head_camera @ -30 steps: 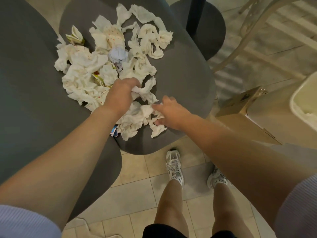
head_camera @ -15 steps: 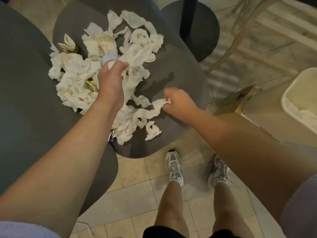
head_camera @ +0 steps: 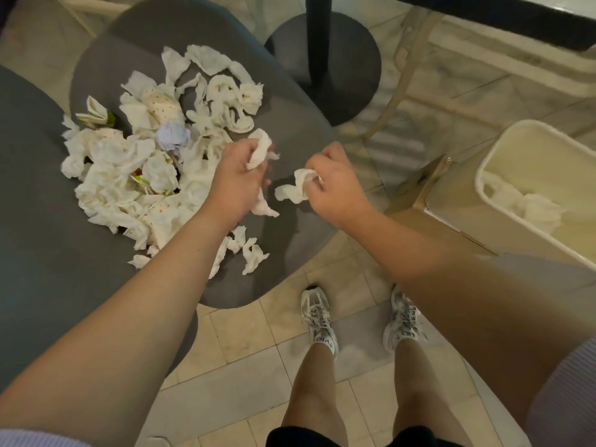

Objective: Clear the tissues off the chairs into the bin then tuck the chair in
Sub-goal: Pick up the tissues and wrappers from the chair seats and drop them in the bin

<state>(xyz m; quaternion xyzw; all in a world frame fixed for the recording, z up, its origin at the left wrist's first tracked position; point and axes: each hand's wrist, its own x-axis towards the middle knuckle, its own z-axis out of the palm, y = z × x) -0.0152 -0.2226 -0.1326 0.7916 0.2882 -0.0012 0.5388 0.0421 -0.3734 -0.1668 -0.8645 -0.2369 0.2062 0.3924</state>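
Both hands have lifted off the chair seat (head_camera: 300, 150), left hand (head_camera: 237, 180) and right hand (head_camera: 335, 185) each clenched round a tissue wad, ready for the bin (head_camera: 493, 162) at right; the main tissue pile (head_camera: 129, 175) remains on the seat

Shoe (head_camera: 318, 321) lettering — too blurred, perhaps "GIVE".

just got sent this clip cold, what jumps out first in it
A big heap of crumpled white tissues covers the grey chair seat at the left. Above the seat's near edge, the left hand and the right hand each grip a wad of tissue. At the right stands a cream bin with a few tissues already inside.
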